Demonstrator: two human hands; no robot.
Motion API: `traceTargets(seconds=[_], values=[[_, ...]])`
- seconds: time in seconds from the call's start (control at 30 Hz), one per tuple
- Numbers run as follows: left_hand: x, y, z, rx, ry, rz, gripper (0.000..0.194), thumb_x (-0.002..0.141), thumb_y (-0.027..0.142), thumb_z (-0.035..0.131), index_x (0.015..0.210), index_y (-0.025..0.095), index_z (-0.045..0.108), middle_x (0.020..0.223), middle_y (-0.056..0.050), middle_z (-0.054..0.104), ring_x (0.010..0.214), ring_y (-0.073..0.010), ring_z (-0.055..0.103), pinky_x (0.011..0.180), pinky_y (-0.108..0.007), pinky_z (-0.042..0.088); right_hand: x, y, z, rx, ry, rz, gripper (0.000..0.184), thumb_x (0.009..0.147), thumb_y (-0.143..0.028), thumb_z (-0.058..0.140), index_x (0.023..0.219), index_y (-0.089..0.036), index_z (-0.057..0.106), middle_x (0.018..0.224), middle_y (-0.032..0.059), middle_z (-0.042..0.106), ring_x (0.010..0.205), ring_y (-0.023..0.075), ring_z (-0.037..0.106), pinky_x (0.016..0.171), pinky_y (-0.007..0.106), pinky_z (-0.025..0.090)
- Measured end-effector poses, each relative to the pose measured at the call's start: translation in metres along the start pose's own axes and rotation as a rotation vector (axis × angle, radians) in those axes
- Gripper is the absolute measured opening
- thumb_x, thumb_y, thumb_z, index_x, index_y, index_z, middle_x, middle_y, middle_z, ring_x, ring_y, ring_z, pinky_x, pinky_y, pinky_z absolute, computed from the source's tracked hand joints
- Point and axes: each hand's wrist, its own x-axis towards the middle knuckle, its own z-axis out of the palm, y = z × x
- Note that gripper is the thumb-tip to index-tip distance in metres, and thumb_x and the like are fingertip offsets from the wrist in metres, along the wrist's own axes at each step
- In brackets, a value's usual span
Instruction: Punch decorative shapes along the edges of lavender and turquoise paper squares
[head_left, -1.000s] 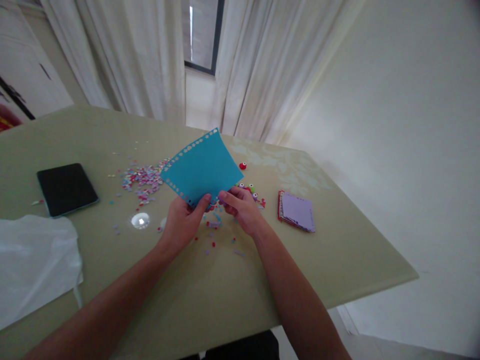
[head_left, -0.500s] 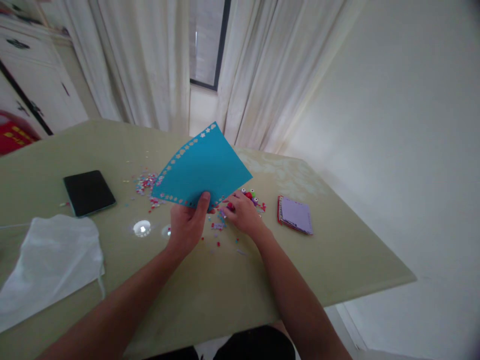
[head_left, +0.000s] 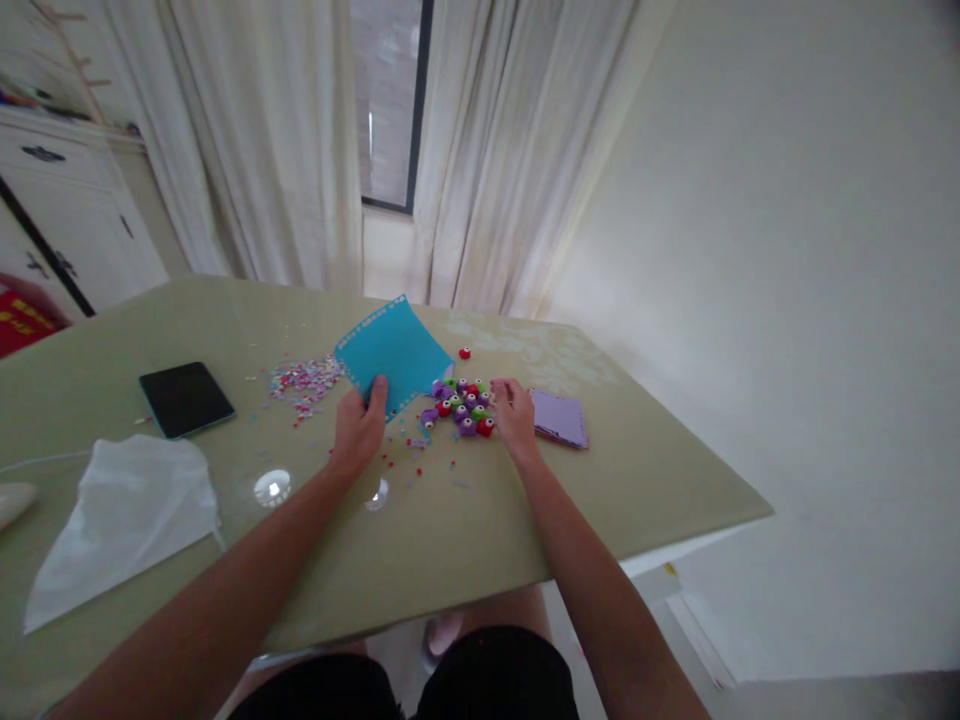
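Observation:
My left hand [head_left: 360, 425] is closed on a blue sheet of paper [head_left: 394, 345], thumb on top, holding it raised at a slant. Small shaped holes run along the paper's edges. Close to its right corner lies a heap of small paper punches [head_left: 466, 404] in purple, red and green, with white round tops. My right hand [head_left: 514, 415] is at the heap's right side, fingers curled together; whatever they hold, if anything, is hidden. One red punch [head_left: 465, 353] lies apart, beyond the heap.
Paper confetti [head_left: 306, 380] is scattered left of the blue sheet. A stack of punched cards [head_left: 560, 417], purple on top, lies by my right hand. A black tablet [head_left: 187, 399] and a white cloth bag [head_left: 131, 510] lie on the left of the table [head_left: 450, 550].
The blue sheet has moved left and lower, uncovering the heap of punches. My right hand has shifted from under the sheet's edge to the heap's right side. The camera view has tilted.

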Motion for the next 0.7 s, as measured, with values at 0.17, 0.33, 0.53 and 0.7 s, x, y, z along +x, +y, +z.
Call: traceTargets(seconds=[0.17, 0.33, 0.53, 0.7], values=[[-0.01, 0.002, 0.01, -0.012, -0.104, 0.004, 0.048, 0.097, 0.058, 0.048, 0.061, 0.026, 0.042, 0.056, 0.003, 0.039, 0.057, -0.016, 0.038, 0.051, -0.029, 0.027, -0.029, 0.001, -0.01, 0.118, -0.162, -0.029, 0.072, 0.102, -0.08, 0.038, 0.106, -0.018, 0.075, 0.103, 0.0113, 0.08, 0.082, 0.0231, 0.071, 0.077, 0.035, 0.056], [-0.03, 0.008, 0.023, -0.023, -0.213, 0.043, 0.054, 0.096, 0.068, 0.045, 0.062, 0.027, 0.039, 0.055, 0.002, 0.039, 0.054, -0.016, 0.038, 0.049, -0.029, 0.029, -0.04, -0.015, -0.01, 0.215, -0.306, -0.072, 0.057, 0.095, -0.075, 0.064, 0.096, -0.019, 0.074, 0.083, 0.0048, 0.076, 0.069, 0.0181, 0.067, 0.063, 0.027, 0.051], [-0.034, 0.004, 0.023, 0.001, -0.257, 0.083, 0.062, 0.096, 0.075, 0.039, 0.054, 0.028, 0.038, 0.05, 0.0, 0.041, 0.05, -0.0169, 0.041, 0.048, -0.031, 0.028, -0.042, -0.022, -0.01, 0.213, -0.337, -0.109, 0.045, 0.098, -0.057, 0.067, 0.073, -0.019, 0.069, 0.07, 0.0043, 0.072, 0.064, 0.0179, 0.064, 0.062, 0.027, 0.048], [-0.024, 0.001, 0.017, 0.014, -0.194, 0.113, 0.058, 0.099, 0.065, 0.041, 0.055, 0.027, 0.041, 0.053, 0.0, 0.045, 0.054, -0.0174, 0.044, 0.053, -0.032, 0.03, -0.049, -0.025, -0.018, 0.143, -0.334, -0.129, 0.038, 0.1, -0.045, 0.066, 0.072, -0.02, 0.067, 0.072, 0.005, 0.073, 0.066, 0.0183, 0.062, 0.066, 0.028, 0.046]])
